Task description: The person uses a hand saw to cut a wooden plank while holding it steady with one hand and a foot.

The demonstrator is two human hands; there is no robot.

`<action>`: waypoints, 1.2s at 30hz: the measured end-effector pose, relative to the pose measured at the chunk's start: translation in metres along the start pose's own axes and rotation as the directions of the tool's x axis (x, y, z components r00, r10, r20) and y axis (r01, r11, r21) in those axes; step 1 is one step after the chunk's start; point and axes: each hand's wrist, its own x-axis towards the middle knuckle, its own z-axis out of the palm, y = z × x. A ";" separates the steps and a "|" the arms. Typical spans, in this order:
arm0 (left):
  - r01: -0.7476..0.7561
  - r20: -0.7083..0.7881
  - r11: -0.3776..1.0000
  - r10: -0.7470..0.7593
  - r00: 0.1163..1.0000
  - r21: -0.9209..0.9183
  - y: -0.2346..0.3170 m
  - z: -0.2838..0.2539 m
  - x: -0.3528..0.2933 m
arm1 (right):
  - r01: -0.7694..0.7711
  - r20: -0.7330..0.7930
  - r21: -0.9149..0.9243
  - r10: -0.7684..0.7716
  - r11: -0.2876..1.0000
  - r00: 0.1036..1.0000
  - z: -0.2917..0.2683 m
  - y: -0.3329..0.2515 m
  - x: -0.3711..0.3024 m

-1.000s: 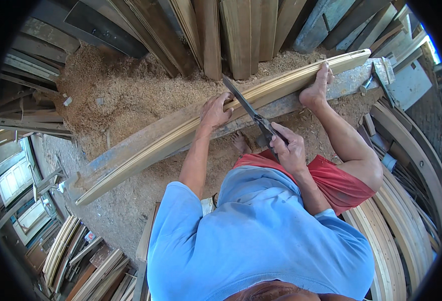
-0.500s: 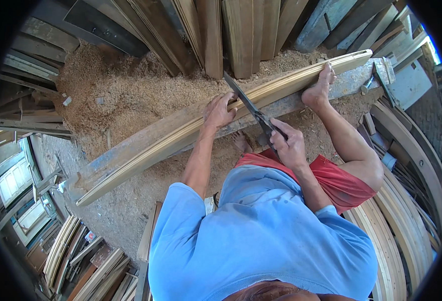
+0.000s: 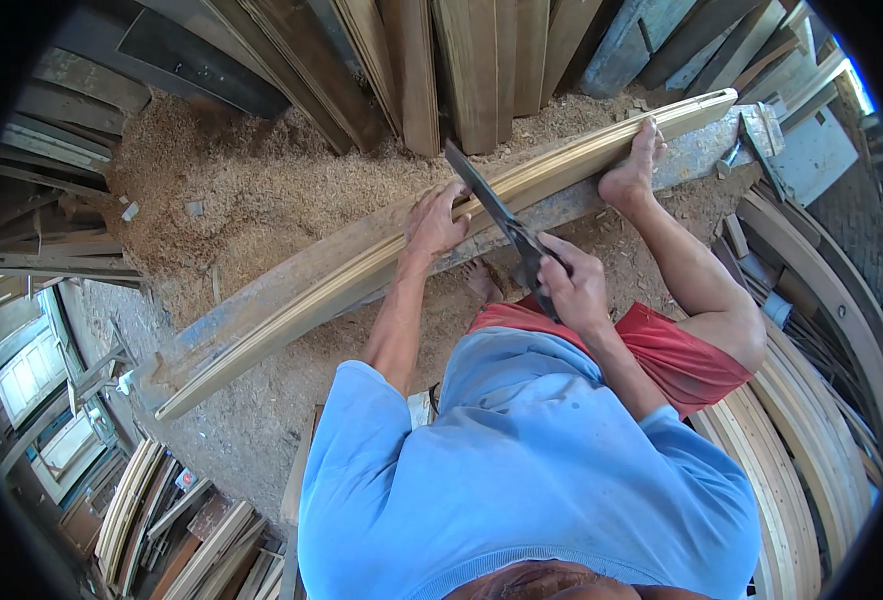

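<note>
A long pale wooden board [image 3: 291,322] with grooves along its edge slants from lower left to upper right across a worn bench plank [image 3: 223,318]. My left hand [image 3: 435,222] grips the board near its middle, fingers bent over the far edge and pressed against the wood. Just right of those fingers, a handsaw [image 3: 483,192] lies across the board, its dark blade pointing up and away. My right hand [image 3: 573,284] is wrapped around the saw's dark handle on the near side. My bare right foot [image 3: 629,168] presses on the board's right part. The cut itself is too small to make out.
Wood shavings [image 3: 216,200] heap up beyond the bench. Upright planks [image 3: 466,75] lean along the far side. A hammer-like tool [image 3: 729,160] lies at the bench's right end. Curved timber pieces [image 3: 771,450] are stacked at right, more lumber [image 3: 206,550] at lower left.
The whole view has shifted slightly. Both hands, the saw and the board keep nearly the same places relative to each other; any saw stroke is too small to tell.
</note>
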 end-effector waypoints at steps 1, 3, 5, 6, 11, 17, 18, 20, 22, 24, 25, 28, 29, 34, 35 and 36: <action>-0.012 -0.016 1.000 0.012 1.000 0.014 -0.001 0.002 0.001 | 0.022 -0.007 -0.005 -0.022 1.000 1.000 0.006 0.002 0.009; -0.008 0.015 1.000 0.008 1.000 -0.018 0.001 0.000 0.003 | -0.003 -0.007 0.022 0.003 1.000 1.000 0.011 0.008 0.024; 0.000 0.025 1.000 0.001 1.000 -0.029 0.000 -0.002 0.003 | -0.037 0.007 0.055 0.037 0.998 0.999 0.010 0.006 0.025; 0.002 0.024 1.000 -0.001 1.000 -0.027 -0.001 -0.001 0.002 | -0.061 0.016 0.072 0.060 0.996 0.998 0.003 0.000 0.018; -0.002 0.000 1.000 0.002 1.000 -0.006 -0.001 0.002 0.002 | -0.092 0.016 0.128 0.091 0.988 0.996 -0.004 0.001 0.002; 0.025 0.027 0.999 -0.025 0.999 -0.031 0.002 -0.003 0.005 | -0.119 0.028 0.134 0.116 0.984 0.993 -0.004 0.006 0.016; 0.032 0.029 0.999 -0.032 0.999 -0.020 0.001 -0.002 0.003 | -0.115 0.033 0.110 0.112 0.987 0.993 -0.011 0.005 0.004; 0.030 0.024 0.999 -0.029 0.999 -0.018 0.001 0.000 0.001 | -0.116 0.024 0.112 0.114 0.987 0.993 -0.017 0.008 -0.015; 0.012 0.009 0.999 -0.012 1.000 -0.033 0.004 -0.001 0.000 | -0.128 -0.010 0.139 0.130 0.982 0.991 -0.002 0.009 -0.009; 0.014 0.044 0.999 -0.012 0.999 -0.030 0.003 -0.002 0.003 | -0.121 0.005 0.167 0.121 0.978 0.993 0.012 0.000 0.013; 0.017 0.063 0.999 -0.015 0.998 -0.027 0.000 -0.002 0.003 | -0.143 0.005 0.192 0.145 0.971 0.989 0.015 0.000 0.018; -0.015 0.049 1.000 0.015 0.999 0.000 -0.011 -0.005 -0.004 | -0.197 0.024 0.249 0.198 0.948 0.980 0.023 0.003 0.020; 0.049 0.030 0.992 -0.053 0.998 0.117 -0.006 -0.013 -0.008 | -0.199 0.022 0.264 0.200 0.944 0.980 0.023 0.005 0.021; 0.291 -0.015 0.819 -0.327 0.945 0.495 -0.031 -0.054 -0.052 | -0.167 0.008 0.300 0.172 0.939 0.985 0.019 0.009 0.025; 0.345 0.029 0.798 -0.412 0.911 0.494 -0.041 -0.060 -0.058 | -0.147 0.026 0.283 0.146 0.948 0.989 0.016 0.011 0.026; 0.395 0.075 0.773 -0.492 0.867 0.496 -0.047 -0.061 -0.063 | -0.127 0.041 0.267 0.120 0.955 0.992 0.013 0.011 0.026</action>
